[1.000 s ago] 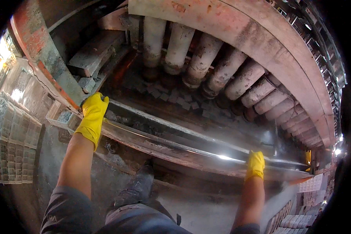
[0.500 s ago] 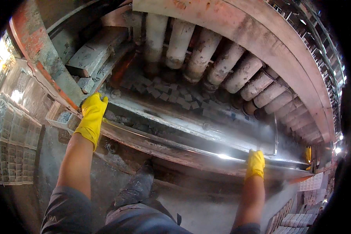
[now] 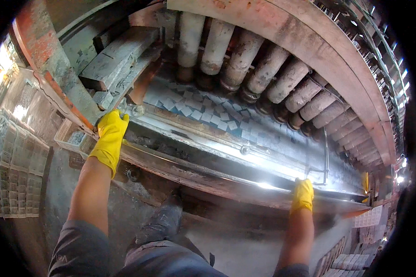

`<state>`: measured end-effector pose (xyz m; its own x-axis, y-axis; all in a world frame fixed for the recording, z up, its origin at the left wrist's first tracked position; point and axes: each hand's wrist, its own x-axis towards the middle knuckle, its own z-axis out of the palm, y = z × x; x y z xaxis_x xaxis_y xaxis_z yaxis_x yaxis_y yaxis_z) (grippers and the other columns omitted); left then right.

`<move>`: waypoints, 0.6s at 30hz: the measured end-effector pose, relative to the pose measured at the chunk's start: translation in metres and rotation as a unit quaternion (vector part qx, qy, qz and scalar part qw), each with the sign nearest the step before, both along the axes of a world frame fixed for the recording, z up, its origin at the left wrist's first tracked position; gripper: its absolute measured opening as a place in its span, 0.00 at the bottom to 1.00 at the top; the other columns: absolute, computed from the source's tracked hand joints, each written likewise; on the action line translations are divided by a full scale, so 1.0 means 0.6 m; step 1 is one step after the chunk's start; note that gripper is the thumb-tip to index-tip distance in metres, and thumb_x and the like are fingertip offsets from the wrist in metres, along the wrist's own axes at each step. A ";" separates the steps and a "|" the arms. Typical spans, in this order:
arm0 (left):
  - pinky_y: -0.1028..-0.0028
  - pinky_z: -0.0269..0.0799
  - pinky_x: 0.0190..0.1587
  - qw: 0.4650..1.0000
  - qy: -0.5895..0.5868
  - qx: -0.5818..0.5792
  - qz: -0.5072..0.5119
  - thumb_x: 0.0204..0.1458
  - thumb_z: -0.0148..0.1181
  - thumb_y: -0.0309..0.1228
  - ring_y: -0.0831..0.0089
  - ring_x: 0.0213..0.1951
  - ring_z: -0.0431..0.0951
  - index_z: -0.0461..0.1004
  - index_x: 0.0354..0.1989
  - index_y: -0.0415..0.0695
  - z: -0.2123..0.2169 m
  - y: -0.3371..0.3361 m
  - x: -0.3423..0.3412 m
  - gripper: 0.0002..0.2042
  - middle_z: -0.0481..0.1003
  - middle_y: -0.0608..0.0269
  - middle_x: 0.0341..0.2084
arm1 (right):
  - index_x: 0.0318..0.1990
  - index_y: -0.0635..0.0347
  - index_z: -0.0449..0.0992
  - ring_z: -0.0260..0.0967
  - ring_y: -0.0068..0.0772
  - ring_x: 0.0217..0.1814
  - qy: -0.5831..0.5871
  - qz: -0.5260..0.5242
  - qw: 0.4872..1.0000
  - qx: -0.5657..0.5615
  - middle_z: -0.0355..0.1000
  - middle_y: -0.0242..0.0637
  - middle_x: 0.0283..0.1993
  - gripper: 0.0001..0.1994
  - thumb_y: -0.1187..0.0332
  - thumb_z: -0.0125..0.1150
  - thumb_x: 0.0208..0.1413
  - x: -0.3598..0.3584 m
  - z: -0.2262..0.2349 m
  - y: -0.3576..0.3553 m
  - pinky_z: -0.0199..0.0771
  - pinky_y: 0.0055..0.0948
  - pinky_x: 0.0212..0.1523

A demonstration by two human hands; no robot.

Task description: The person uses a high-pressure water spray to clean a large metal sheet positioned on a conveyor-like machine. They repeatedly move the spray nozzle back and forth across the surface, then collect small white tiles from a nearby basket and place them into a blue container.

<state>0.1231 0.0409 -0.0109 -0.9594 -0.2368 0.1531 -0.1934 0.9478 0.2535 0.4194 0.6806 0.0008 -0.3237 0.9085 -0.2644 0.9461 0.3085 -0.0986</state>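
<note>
Tile factory: roller conveyor (image 3: 263,74), tiles (image 3: 203,111)

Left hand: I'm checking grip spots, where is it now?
In the head view, the left hand grips the long metal rail at its left end, below grey blocks.

Open room lies above the small square tiles (image 3: 203,111) between the metal rail (image 3: 226,152) and the row of rollers (image 3: 263,78); stacked slabs (image 3: 115,60) block the left end.

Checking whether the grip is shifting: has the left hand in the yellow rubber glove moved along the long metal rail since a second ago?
No. The left hand grips the same end of the long metal rail, beside the red-painted steel post.
</note>
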 end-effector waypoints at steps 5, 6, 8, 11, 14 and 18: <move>0.57 0.76 0.52 1.000 -0.011 -0.002 -0.003 0.55 0.64 0.50 0.50 0.50 0.82 0.81 0.50 0.44 0.008 0.001 0.009 0.23 0.82 0.47 0.45 | 0.48 0.56 0.81 0.83 0.48 0.48 -0.013 -0.014 1.000 0.013 0.84 0.42 0.35 0.25 0.43 0.54 0.63 0.007 -0.019 0.012 0.73 0.51 0.53; 0.57 0.76 0.52 1.000 -0.009 0.001 -0.006 0.54 0.64 0.50 0.50 0.50 0.82 0.82 0.50 0.44 0.007 0.003 0.007 0.23 0.82 0.47 0.45 | 0.49 0.56 0.81 0.82 0.48 0.49 -0.026 0.025 0.999 0.031 0.84 0.43 0.36 0.25 0.43 0.54 0.63 0.021 -0.041 0.038 0.72 0.52 0.54; 0.57 0.76 0.52 1.000 -0.003 0.011 -0.016 0.54 0.64 0.50 0.49 0.50 0.82 0.82 0.49 0.44 -0.004 0.012 -0.002 0.23 0.82 0.48 0.45 | 0.49 0.57 0.81 0.82 0.49 0.50 -0.041 0.060 0.996 0.054 0.84 0.43 0.37 0.26 0.43 0.54 0.63 0.050 -0.072 0.083 0.72 0.53 0.55; 0.59 0.78 0.47 0.999 0.040 -0.013 -0.006 0.54 0.66 0.50 0.55 0.44 0.84 0.83 0.44 0.48 -0.026 -0.016 -0.003 0.19 0.84 0.56 0.39 | 0.50 0.58 0.81 0.82 0.50 0.51 -0.020 -0.006 1.000 0.009 0.84 0.43 0.38 0.26 0.43 0.54 0.63 0.014 -0.032 0.021 0.72 0.53 0.55; 0.59 0.77 0.47 0.999 0.043 -0.007 -0.013 0.54 0.66 0.50 0.54 0.44 0.84 0.83 0.44 0.49 -0.022 -0.018 0.003 0.19 0.84 0.55 0.39 | 0.50 0.59 0.81 0.82 0.50 0.50 -0.011 -0.013 1.000 0.008 0.84 0.43 0.37 0.27 0.43 0.54 0.63 0.016 -0.029 0.014 0.73 0.53 0.54; 0.57 0.76 0.52 1.000 0.003 0.009 -0.011 0.54 0.64 0.50 0.49 0.48 0.82 0.82 0.48 0.44 -0.003 -0.004 0.009 0.23 0.83 0.48 0.44 | 0.50 0.60 0.80 0.82 0.49 0.49 -0.019 0.025 0.999 0.023 0.84 0.44 0.38 0.28 0.42 0.54 0.63 0.033 -0.034 0.023 0.75 0.52 0.52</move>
<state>0.1288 0.0388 -0.0126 -0.9634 -0.2183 0.1554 -0.1705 0.9469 0.2726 0.4391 0.6941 -0.0194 -0.3597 0.9028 -0.2356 0.9321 0.3592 -0.0465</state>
